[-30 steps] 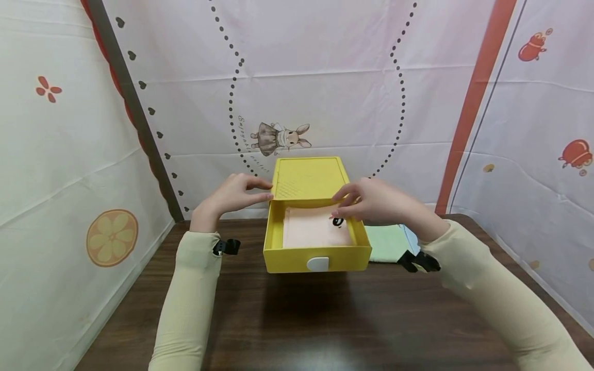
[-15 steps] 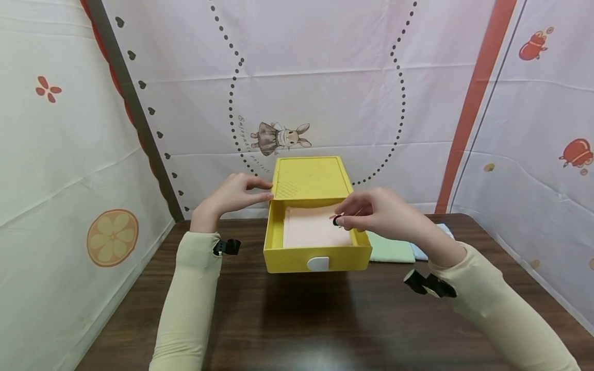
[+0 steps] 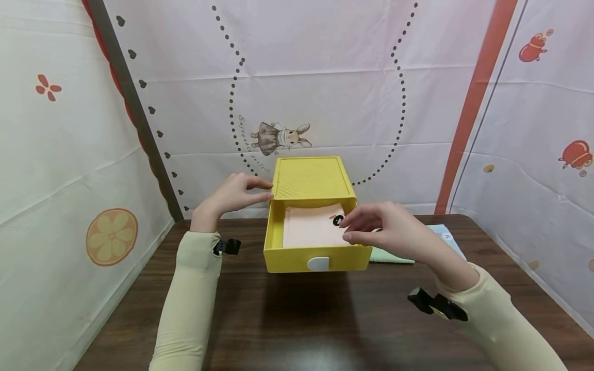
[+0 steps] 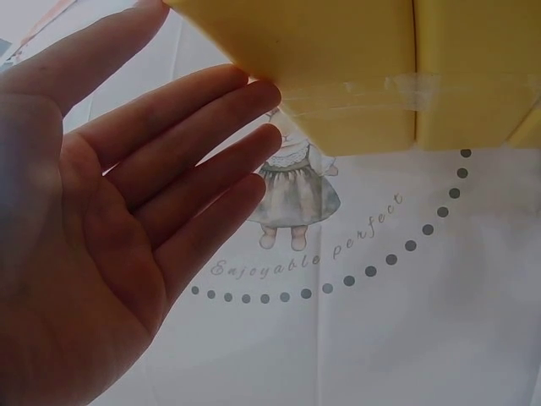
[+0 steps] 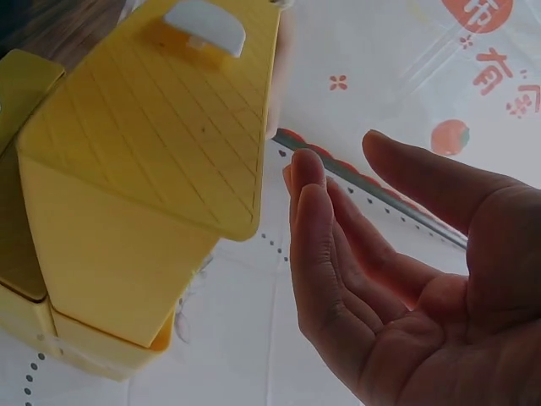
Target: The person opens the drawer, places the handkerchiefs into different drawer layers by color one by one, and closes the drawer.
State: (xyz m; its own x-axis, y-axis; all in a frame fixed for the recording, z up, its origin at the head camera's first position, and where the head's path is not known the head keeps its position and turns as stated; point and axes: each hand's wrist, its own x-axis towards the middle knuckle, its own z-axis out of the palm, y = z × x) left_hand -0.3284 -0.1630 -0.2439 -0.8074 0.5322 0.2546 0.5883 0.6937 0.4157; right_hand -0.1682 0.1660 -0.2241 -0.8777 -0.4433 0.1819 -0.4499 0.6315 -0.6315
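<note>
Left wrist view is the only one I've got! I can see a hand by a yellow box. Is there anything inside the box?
Observer: Yes! From the head view, a pale pink cloth lies in the open drawer of the yellow box.

Operator: Ooh! And what about the other hand, is it grabbing something?

Observer: No. In the right wrist view, the right hand holds nothing: its thumb is well apart from its bent fingers.
</note>
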